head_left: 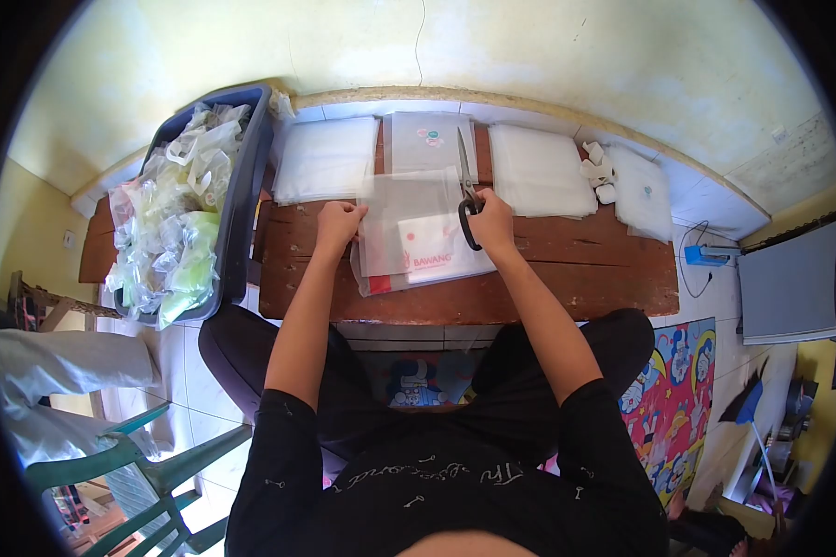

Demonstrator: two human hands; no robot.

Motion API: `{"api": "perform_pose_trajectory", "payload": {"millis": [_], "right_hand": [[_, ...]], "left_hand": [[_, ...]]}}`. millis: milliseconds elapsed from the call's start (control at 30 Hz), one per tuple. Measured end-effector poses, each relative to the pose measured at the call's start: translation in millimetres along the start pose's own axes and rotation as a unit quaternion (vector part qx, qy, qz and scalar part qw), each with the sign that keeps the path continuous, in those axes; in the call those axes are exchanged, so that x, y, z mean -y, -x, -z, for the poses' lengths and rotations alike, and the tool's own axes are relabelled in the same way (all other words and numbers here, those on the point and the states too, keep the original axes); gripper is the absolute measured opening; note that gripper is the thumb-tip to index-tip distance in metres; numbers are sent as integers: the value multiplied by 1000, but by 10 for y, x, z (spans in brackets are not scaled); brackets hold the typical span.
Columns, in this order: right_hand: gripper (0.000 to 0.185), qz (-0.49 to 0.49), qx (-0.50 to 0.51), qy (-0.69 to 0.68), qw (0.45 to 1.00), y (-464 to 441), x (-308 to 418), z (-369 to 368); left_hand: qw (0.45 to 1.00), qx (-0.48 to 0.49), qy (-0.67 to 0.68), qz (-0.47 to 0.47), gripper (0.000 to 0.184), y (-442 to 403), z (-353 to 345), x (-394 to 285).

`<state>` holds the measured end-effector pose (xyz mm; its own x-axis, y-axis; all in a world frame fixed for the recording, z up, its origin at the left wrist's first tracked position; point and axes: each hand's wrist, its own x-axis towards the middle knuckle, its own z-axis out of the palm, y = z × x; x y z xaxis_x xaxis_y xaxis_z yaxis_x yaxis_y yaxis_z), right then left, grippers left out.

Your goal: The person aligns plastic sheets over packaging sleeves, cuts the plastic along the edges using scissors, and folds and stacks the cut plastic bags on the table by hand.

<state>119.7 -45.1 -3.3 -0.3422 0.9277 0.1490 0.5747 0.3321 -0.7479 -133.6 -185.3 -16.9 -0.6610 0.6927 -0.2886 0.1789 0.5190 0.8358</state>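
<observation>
a clear bag [407, 204] lies at the middle of the worktop [585, 269], nearly flat. it is thin, see-through and roughly rectangular, with a faint grey cast and a few soft creases. under its lower half, towards five o'clock, a white bag [464, 259] with red print reading "bawang" shows through and pokes out; how many layers lie there, i cannot tell.

the left hand [341, 226], at nine o'clock, has a closed pinch grip on the clear bag's edge. the right hand [491, 221], at three o'clock, has its grip curled around the black handles of the scissors [467, 188], blades pointing to twelve; whether the blades are fully closed is hard to tell.

the work looks part-way along, by my judgement: no cut shows on the clear bag, while flat bags already sit in neat piles. a tall left pile [325, 160] is at eleven o'clock, a printed pile [432, 139] at twelve, a right pile [543, 170] at two and a smaller pile [643, 195] at three, with crumpled white scraps [598, 172] between those last two. at ten o'clock, a dark tub [260, 125] is heaped with crumpled plastic [190, 172], perhaps bags left to handle or waste; i cannot tell which.
</observation>
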Motion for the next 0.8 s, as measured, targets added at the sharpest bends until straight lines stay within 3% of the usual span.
{"api": "perform_pose_trajectory", "payload": {"millis": [133, 267, 433, 567, 633, 800], "right_hand": [[23, -1, 3, 8, 1000, -11, -15, -22], [23, 77, -75, 13, 994, 33, 74, -69], [27, 81, -123, -36, 988, 68, 602, 185], [34, -3, -42, -145, 989, -102, 598, 189], [36, -96, 83, -428, 895, -134, 596, 81], [40, -142, 168, -419, 881, -69, 292, -234]], "left_hand": [[998, -19, -56, -11, 30, 71, 6, -121], [997, -21, -71, -16, 31, 51, 6, -107], [998, -21, -59, -13, 31, 60, 9, -81], [998, -8, -56, -19, 30, 24, 8, -33], [998, -6, -56, -19, 30, 62, 15, -76], [998, -19, -67, -8, 29, 70, 28, -67]]}}
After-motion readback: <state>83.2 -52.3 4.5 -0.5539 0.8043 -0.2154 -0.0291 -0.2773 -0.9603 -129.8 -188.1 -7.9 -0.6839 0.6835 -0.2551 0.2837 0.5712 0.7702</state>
